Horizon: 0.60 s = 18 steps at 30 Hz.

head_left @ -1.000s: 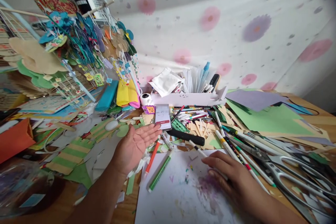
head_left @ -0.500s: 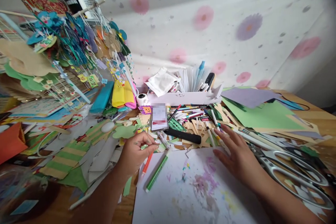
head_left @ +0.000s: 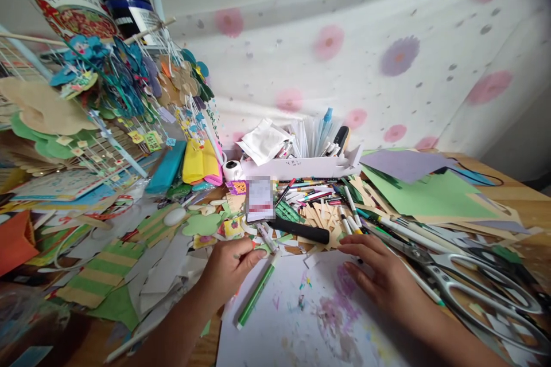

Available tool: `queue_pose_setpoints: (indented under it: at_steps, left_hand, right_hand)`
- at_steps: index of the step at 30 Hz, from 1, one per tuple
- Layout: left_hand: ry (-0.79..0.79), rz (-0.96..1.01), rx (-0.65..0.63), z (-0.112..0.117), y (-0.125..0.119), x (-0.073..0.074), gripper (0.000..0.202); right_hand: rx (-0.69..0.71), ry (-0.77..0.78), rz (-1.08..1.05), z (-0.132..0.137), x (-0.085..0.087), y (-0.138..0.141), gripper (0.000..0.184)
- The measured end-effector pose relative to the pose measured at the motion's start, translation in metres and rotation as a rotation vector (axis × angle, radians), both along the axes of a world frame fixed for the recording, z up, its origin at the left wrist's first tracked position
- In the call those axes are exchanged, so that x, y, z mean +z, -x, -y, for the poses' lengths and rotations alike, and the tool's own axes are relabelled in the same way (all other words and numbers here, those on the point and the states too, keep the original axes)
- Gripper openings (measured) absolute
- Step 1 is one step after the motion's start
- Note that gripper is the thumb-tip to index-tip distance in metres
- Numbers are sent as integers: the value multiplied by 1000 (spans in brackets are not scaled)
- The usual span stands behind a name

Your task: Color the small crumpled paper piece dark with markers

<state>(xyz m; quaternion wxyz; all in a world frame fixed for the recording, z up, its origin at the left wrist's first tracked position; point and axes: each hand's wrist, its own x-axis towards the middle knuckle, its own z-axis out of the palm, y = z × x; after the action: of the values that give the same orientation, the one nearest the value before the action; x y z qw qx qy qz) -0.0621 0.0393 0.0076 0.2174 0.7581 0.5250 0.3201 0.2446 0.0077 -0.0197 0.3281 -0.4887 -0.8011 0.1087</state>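
Observation:
My left hand [head_left: 235, 269] rests at the upper left corner of a white paint-stained sheet [head_left: 275, 332]. Its fingers are curled in, thumb against index finger; what lies between them, if anything, I cannot make out. Just right of it a green marker [head_left: 257, 293] lies slantwise on the sheet, beside a pale capped pen [head_left: 266, 236]. An orange pen is mostly hidden beneath this hand. My right hand [head_left: 379, 269] hovers over or touches the sheet's upper right, fingers stretched out and holding nothing. White-barrelled markers [head_left: 345, 221] lie just beyond its fingertips.
Large scissors [head_left: 434, 266] lie right of my right hand. A black bar-shaped object [head_left: 301, 230] and a small card-like screen [head_left: 259, 198] sit behind the sheet. Farther back stands a white box [head_left: 301, 167] of pens. Paper scraps [head_left: 101, 272] cover the left; green paper [head_left: 434, 192] lies right.
My left hand has shifted right and down, uncovering yellow patterned scraps and covering more of the orange pen. My right hand has moved slightly left and down. The view has tilted up a little.

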Motion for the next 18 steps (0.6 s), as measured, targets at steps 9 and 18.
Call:
queue_pose_setpoints:
  at_steps: [9,18]
  left_hand:
    - [35,-223,41,1,-2,-7,34]
    - [114,-541,2,19,-16,12,17]
  right_hand:
    - [102,18,-101,-4,-4,2,13]
    - [94,113,-72,1,10,1,13]
